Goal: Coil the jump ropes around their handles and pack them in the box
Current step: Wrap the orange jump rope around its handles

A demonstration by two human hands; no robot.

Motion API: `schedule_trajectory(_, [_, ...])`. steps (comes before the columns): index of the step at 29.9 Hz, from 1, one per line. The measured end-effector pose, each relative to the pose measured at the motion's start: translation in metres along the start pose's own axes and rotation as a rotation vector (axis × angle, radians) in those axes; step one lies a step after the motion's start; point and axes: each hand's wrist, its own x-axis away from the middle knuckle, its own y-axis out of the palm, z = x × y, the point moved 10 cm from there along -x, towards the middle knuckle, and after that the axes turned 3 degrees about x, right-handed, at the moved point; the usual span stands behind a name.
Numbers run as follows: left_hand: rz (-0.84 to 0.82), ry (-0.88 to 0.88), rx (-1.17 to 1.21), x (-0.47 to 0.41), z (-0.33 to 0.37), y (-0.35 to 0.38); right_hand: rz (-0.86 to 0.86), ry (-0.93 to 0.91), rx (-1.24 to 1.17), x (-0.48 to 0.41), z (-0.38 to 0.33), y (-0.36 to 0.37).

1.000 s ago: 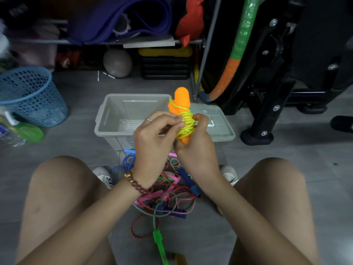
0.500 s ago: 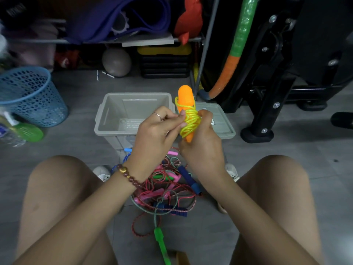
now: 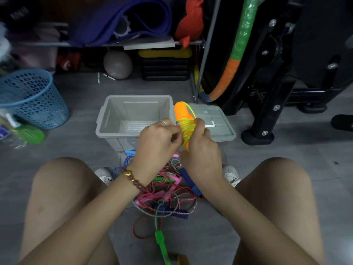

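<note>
My right hand [image 3: 200, 148] grips the orange handles [image 3: 181, 111] of a jump rope, held upright over the floor. A yellow-green cord [image 3: 188, 129] is coiled tightly round them. My left hand [image 3: 156, 138] pinches the cord at the coil's left side. Behind my hands stands the open grey box [image 3: 107, 119]; nothing shows inside it. Its lid [image 3: 221, 127] lies flat to the right. A tangled pile of jump ropes [image 3: 168, 194] with pink, blue and green handles lies on the floor between my knees.
A blue mesh bin [image 3: 32, 98] and a green-capped bottle [image 3: 24, 134] stand at the left. Black exercise equipment [image 3: 271, 104] rises at the right. A shelf with a purple mat [image 3: 122, 22], a grey ball [image 3: 117, 65] and a black-yellow case [image 3: 165, 64] lines the back.
The orange handles and both hands have shifted slightly down and right. My left hand has carried the cord round the coil to its left side.
</note>
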Motion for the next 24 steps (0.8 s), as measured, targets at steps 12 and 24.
schedule_trajectory(12, [0.298, -0.203, 0.247, 0.007, -0.018, -0.012, 0.133, 0.024, -0.042, -0.008, -0.007, -0.008])
schedule_trajectory(24, [0.203, -0.431, 0.782, -0.015, -0.039, 0.015, 0.171, 0.041, -0.069, -0.014, 0.003, -0.027])
